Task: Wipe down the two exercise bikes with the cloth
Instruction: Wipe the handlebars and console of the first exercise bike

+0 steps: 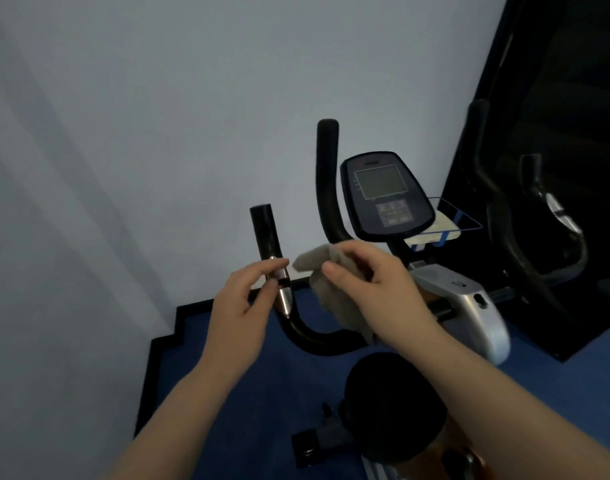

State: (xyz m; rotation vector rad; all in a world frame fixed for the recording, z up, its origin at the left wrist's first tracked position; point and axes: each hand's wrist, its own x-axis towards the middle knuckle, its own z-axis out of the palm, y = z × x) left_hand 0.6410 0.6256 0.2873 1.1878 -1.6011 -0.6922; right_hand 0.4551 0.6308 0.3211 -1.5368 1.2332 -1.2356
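The nearer exercise bike (469, 299) stands in front of me, with a dark console (386, 195), black curved handlebars and a black seat (393, 403). My left hand (241, 306) pinches the left handlebar (267, 233) at its silver sensor strip, index finger above and thumb below. Just to its right, my right hand (376, 289) grips a crumpled grey cloth (331, 299), which hangs in front of the handlebar's bend. The second exercise bike (553, 216) is on the right, dark and partly cut off by the frame edge.
A blue wire basket (464, 220) holding something white sits behind the console. A pale wall fills the left and back. The floor is blue with a black border (158, 355). A dark panel (556, 81) rises behind the second bike.
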